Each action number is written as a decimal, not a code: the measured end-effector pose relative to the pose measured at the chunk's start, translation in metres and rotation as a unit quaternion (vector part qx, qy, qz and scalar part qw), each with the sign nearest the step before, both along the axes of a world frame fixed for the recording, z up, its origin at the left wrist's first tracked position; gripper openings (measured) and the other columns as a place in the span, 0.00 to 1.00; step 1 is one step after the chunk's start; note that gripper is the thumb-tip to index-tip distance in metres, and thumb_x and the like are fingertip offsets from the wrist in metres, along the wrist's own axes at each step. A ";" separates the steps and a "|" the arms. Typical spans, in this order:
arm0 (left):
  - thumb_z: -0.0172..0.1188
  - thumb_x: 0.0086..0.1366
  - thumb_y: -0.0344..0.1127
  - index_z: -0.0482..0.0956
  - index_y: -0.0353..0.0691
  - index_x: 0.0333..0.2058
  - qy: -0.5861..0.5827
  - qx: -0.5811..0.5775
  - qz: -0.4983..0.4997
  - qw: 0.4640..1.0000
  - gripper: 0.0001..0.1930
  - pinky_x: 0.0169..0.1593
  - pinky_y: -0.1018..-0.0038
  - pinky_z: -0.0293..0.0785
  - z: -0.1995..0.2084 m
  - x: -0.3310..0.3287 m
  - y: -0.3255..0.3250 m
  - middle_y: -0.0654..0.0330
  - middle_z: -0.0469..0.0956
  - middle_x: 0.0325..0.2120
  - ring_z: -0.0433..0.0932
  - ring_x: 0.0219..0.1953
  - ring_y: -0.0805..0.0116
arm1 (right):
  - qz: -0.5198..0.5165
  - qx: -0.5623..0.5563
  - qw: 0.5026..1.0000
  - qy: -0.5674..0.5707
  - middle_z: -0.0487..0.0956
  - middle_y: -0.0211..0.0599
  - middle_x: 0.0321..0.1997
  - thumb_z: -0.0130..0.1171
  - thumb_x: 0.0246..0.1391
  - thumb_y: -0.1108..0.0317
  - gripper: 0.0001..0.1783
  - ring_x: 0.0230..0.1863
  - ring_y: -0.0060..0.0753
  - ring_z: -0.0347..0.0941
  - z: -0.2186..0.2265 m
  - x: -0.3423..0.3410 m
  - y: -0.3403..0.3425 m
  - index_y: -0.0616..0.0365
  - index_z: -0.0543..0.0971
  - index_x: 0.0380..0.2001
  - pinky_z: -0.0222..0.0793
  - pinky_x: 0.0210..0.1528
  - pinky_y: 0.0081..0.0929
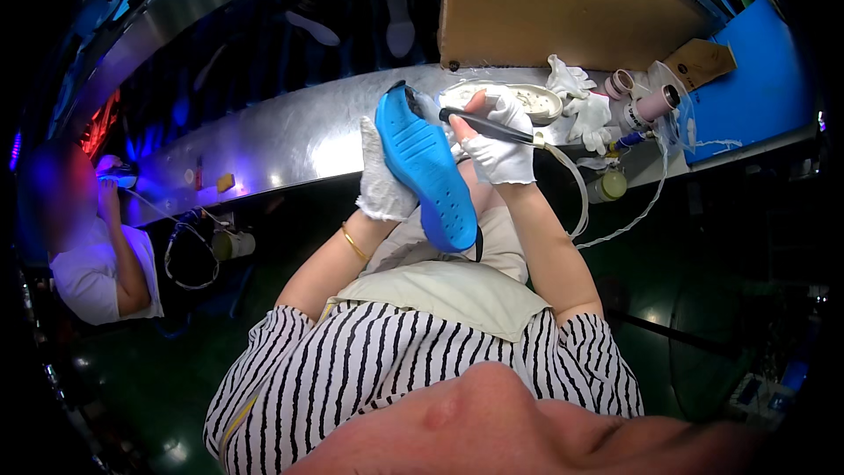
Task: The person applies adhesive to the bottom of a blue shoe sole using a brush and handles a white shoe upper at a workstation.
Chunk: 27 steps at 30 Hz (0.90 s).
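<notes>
My left hand (383,178), in a white knit glove, grips a blue shoe last (428,171) from its left side. The last is tilted over my lap, with grooves near its upper end and small holes at its lower end. Something dark shows at both of its ends. My right hand (499,145), in a white glove with bare fingertips, is closed round a black-handled brush (492,127). A pale hose (570,171) runs from the handle's back end. The brush's whitish tip is at the last's upper right edge; whether it touches, I cannot tell.
Beyond my hands runs a metal bench (290,151), bearing a white oval tray (539,100), white gloves (591,116) and pink-and-white containers (652,105). A large cardboard sheet (563,13) stands behind. Shoe-shaped pieces (400,25) lie in the dark recess. At far left sits another person (105,264).
</notes>
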<state>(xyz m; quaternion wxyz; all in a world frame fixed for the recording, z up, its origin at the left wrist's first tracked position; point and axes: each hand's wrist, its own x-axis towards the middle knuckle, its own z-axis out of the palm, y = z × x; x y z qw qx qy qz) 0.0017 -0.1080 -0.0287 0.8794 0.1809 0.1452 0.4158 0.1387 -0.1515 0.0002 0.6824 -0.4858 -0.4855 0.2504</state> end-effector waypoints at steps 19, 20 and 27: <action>0.40 0.57 0.71 0.62 0.39 0.56 0.072 -0.025 -0.029 0.997 0.42 0.55 0.62 0.68 -0.013 -0.015 0.015 0.51 0.69 0.50 0.71 0.50 0.56 | 0.155 -0.052 0.986 -0.015 0.74 0.33 0.27 0.59 0.42 0.82 0.17 0.27 0.18 0.71 -0.009 -0.028 -0.019 0.60 0.68 0.36 0.68 0.32 0.16; 0.40 0.57 0.71 0.62 0.39 0.56 0.084 -0.024 -0.031 0.996 0.42 0.55 0.63 0.68 -0.012 -0.017 0.017 0.51 0.70 0.49 0.71 0.50 0.56 | 0.141 -0.065 0.986 -0.053 0.74 0.33 0.28 0.58 0.44 0.82 0.17 0.27 0.18 0.71 -0.010 -0.023 -0.021 0.59 0.67 0.38 0.68 0.31 0.15; 0.35 0.57 0.73 0.62 0.39 0.56 0.121 -0.014 -0.077 0.990 0.43 0.52 0.63 0.71 -0.012 -0.028 0.028 0.50 0.70 0.49 0.72 0.49 0.56 | 0.127 -0.001 0.986 -0.106 0.72 0.32 0.26 0.63 0.38 0.80 0.13 0.30 0.24 0.72 -0.015 -0.039 -0.033 0.57 0.73 0.29 0.68 0.32 0.18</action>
